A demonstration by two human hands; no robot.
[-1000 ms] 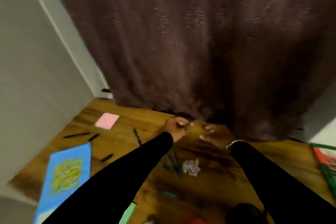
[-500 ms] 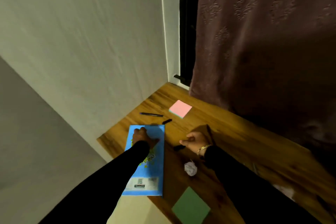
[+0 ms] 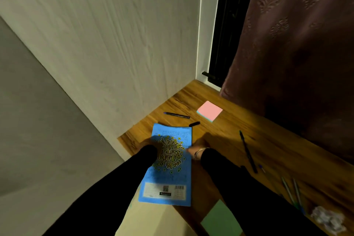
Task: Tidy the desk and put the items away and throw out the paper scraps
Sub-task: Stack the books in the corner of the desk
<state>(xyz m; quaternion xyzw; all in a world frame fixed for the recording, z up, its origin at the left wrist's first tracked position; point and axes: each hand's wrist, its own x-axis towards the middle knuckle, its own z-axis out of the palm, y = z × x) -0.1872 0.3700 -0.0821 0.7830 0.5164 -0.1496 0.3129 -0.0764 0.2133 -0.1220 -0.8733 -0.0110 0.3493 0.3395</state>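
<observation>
Gripping is the likely state, though neither the left hand (image 3: pixel 148 144) nor the right hand (image 3: pixel 197 148) shows its fingers clearly (sleeves hide them); a blue printed notebook (image 3: pixel 170 166) is held between them at the wooden desk (image 3: pixel 277 151) corner. Putting it away seems in hand. Next, loose black pens (image 3: pixel 248 151), a pink sticky-note pad (image 3: pixel 209 111) and crumpled paper (image 3: pixel 327 219) must be gathered.

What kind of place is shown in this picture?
Probably a study corner in a home: a wooden desk set against a wall beside a curtained window, with a blue notebook, pens and a pink sticky-note pad on it.
</observation>
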